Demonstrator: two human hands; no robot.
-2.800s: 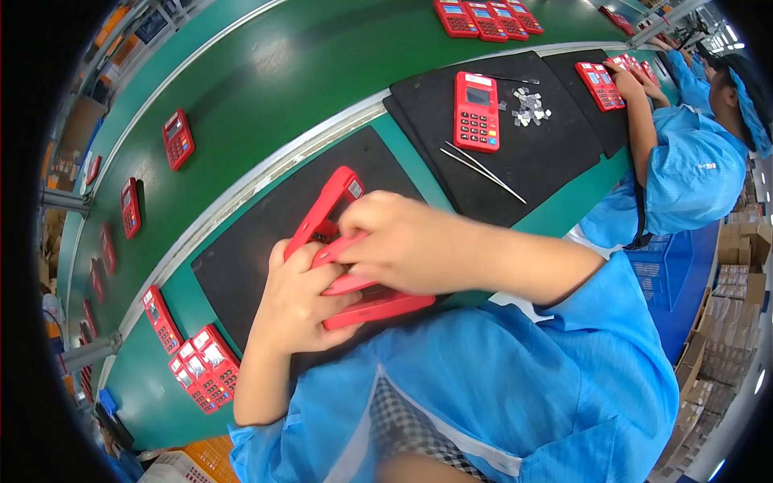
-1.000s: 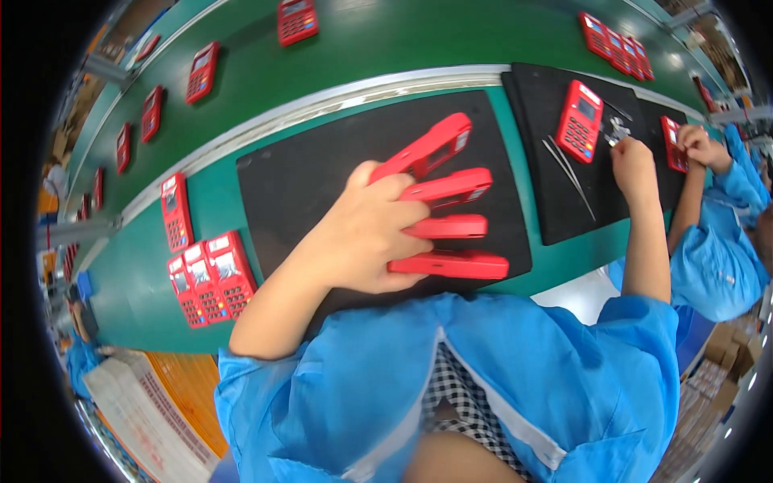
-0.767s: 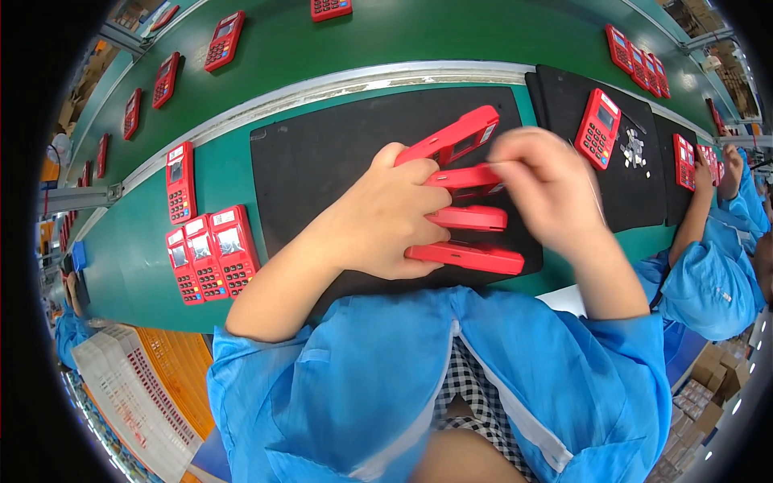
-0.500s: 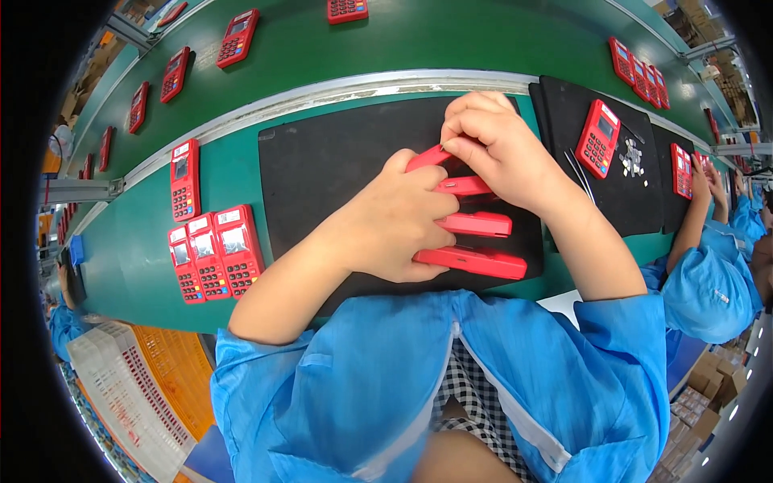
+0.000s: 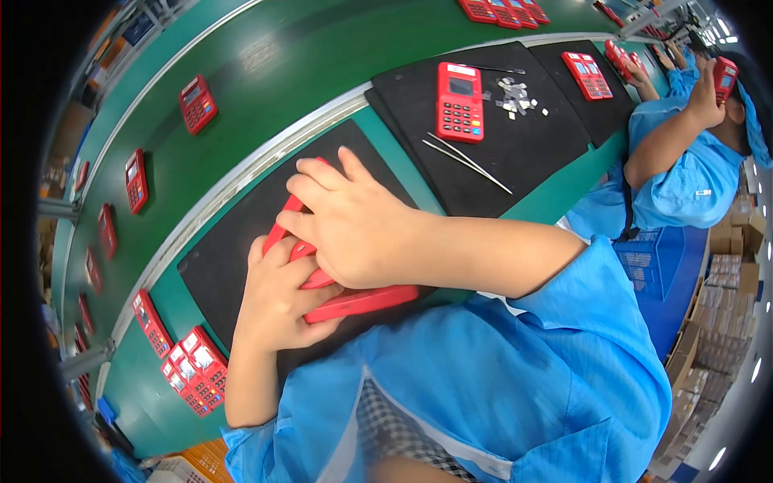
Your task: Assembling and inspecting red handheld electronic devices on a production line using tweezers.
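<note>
My left hand [image 5: 278,294] is closed on several red card payment terminals, its fingers slotted between them. The nearest terminal [image 5: 362,302] lies on edge, reaching out past my left fingers toward the right. My right hand [image 5: 354,221] lies across the others, bent fingers over the farthest terminal [image 5: 295,203] and one finger raised. Its thumb is hidden, and so are most of the middle terminals. Both hands are above a black work mat [image 5: 233,241]. To the right, a pair of metal tweezers [image 5: 471,165] and a red terminal [image 5: 460,102] rest on a second mat.
Small pale pieces [image 5: 515,98] are scattered beside the tweezers. Several red terminals [image 5: 197,366] stand grouped at the left. Beyond a metal rail [image 5: 266,157], more terminals [image 5: 137,181] lie on the green belt. A co-worker [image 5: 676,161] in blue sits at the right, holding a terminal.
The view has swung to the right. My right hand has gone from pinching at the end of the farthest terminal to lying over the terminals. My left hand keeps its hold.
</note>
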